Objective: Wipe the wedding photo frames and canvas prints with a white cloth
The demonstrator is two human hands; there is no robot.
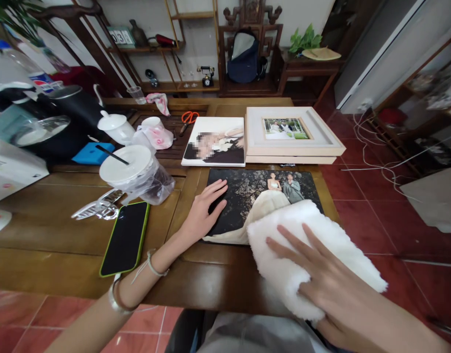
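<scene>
A dark wedding photo print [247, 191] lies flat on the wooden table [63, 230] in front of me. My left hand [205, 211] rests flat on its left edge, fingers stretched out. My right hand [321, 274] lies with fingers spread on top of a fluffy white cloth [310, 245], which covers the print's lower right part and hangs over the table's near edge.
Behind the print lie another photo panel [214, 142] and a white framed picture [291, 135] on a stack. A phone in a green case [125, 239], a lidded cup in a plastic bag [132, 171], tongs [96, 208], scissors [188, 119] and a kettle [73, 105] crowd the left side.
</scene>
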